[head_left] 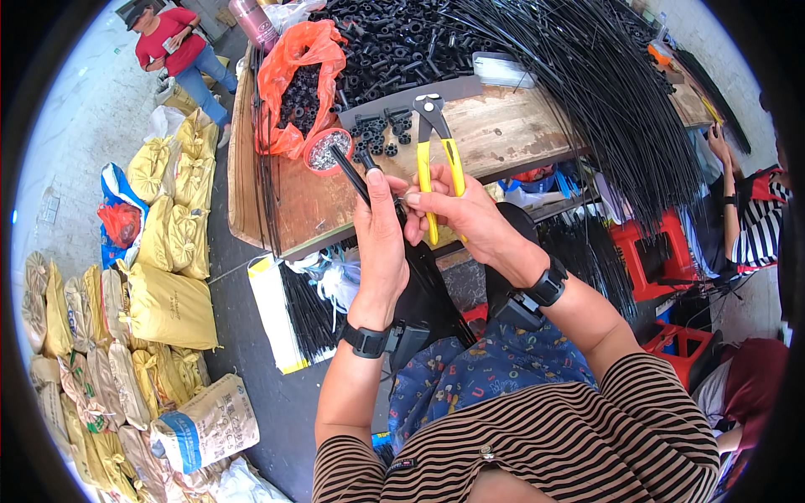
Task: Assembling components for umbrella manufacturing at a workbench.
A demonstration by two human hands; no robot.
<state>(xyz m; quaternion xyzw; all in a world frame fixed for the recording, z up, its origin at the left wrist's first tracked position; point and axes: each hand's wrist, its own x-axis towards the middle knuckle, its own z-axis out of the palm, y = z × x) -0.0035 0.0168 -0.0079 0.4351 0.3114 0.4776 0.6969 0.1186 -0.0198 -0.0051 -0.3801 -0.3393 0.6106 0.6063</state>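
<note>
Bare strip of wooden bench (pixel 503 126) right of the yellow-handled pincers (pixel 436 142): passable. Left blocked by orange bag (pixel 298 67) and red cup (pixel 325 149); behind, black fittings (pixel 394 38); right, black rod bundle (pixel 612 92) overhangs.

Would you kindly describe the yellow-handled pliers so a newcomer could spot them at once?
Start at the wooden workbench heaped with small black plastic parts. At its near edge, above the person's right hand, lie the yellow-handled pliers, dark jaws pointing away. They are the only bright yellow tool among black pieces.
</note>
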